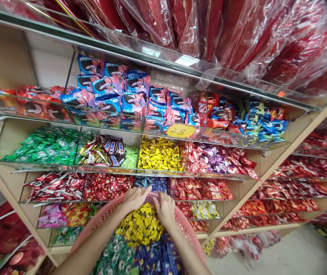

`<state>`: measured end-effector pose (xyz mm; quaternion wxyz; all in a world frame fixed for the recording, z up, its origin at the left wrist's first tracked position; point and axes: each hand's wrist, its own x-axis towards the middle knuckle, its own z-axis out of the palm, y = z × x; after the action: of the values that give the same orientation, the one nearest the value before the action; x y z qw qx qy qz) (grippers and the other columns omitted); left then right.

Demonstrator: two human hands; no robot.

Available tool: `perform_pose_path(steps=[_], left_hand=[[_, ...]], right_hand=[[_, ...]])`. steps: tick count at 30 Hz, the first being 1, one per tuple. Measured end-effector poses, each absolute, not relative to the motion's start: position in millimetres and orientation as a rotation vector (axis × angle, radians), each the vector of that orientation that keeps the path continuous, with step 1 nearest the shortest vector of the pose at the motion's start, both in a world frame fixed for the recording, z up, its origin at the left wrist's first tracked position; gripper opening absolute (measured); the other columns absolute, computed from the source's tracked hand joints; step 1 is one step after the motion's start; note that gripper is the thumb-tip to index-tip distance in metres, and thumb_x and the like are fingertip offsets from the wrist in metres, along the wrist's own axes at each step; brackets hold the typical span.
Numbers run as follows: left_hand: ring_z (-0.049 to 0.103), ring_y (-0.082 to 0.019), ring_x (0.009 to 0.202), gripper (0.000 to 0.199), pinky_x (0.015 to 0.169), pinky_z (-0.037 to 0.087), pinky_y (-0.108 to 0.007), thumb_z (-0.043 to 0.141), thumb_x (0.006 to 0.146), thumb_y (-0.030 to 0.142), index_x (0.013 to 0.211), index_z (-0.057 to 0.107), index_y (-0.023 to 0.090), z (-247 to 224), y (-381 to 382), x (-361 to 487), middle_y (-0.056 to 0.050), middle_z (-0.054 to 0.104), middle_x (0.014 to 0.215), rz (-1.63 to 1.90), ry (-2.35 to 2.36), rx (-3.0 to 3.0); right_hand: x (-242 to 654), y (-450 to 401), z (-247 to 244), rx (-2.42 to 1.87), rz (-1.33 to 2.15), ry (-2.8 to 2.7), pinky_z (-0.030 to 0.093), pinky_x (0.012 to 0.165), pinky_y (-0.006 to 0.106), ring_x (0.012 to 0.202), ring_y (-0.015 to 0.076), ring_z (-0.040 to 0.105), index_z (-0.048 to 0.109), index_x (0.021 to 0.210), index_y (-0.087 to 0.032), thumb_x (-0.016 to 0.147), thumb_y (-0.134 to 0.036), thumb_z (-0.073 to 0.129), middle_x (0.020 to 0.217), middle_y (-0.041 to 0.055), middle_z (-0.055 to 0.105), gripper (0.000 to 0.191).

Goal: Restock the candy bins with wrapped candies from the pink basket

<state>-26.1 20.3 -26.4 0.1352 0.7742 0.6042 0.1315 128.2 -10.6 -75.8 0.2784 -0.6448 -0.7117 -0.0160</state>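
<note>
Two bare hands, side by side at the far rim of a pink basket (189, 233): the left hand (133, 199) with its thumb stretched inward, the right hand (165, 210) close beside it, a narrow gap between them! Both look loosely part-open, no sweet showing in either; whether the fingers have hold of the rim, I can't tell from here. Just below that gap, on the body side, sits the heap of yellow sweets (140, 225) inside the basket, between the forearms, and it's the right hand that overlaps the heap's edge from where I look. No long axis to read on the basket, its rim simply curves round. Nearer the body now: green sweets (114, 254) on the left, dark blue packets (154, 259) on the right. And straight ahead, right behind the fingertips, blue packets (154, 184) in a shelf compartment, with loose yellow sweets one shelf up (160, 154), and above those a yellow price tag (180, 130) reading 28.
</note>
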Motion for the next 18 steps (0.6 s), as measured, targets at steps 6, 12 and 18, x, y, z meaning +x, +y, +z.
perform_pose_path(steps=[6,12,18], left_hand=[[0.056,-0.022,0.090,0.075,0.077,0.035,-0.031,0.000,0.079,0.063,0.087,0.064,0.023,-29,21,-24,-0.007,0.065,0.090,0.397,1.741,2.318],[0.056,-0.022,0.089,0.073,0.076,0.035,-0.031,0.001,0.080,0.061,0.085,0.063,0.023,-25,21,-24,-0.006,0.065,0.092,0.397,1.728,2.282],[0.057,-0.023,0.086,0.072,0.074,0.036,-0.032,0.002,0.081,0.060,0.080,0.063,0.021,-26,21,-25,-0.007,0.065,0.087,0.429,1.730,2.284]], right_hand=[[124,-21,-49,-1.525,-0.026,-1.850,0.030,0.082,0.034,0.094,0.0197,0.045,0.051,0.103,-0.021,0.087,-0.033,0.031,0.102,0.0065,0.054,0.028],[129,-13,48,-1.186,-0.115,-1.907,0.032,0.079,0.029,0.087,0.0163,0.045,0.053,0.096,-0.020,0.086,-0.028,0.037,0.092,0.0046,0.054,0.021],[145,46,113,-1.183,-0.388,-2.162,0.032,0.071,0.029,0.086,0.0183,0.040,0.059,0.087,-0.022,0.080,-0.027,0.049,0.093,0.0048,0.049,0.013]])
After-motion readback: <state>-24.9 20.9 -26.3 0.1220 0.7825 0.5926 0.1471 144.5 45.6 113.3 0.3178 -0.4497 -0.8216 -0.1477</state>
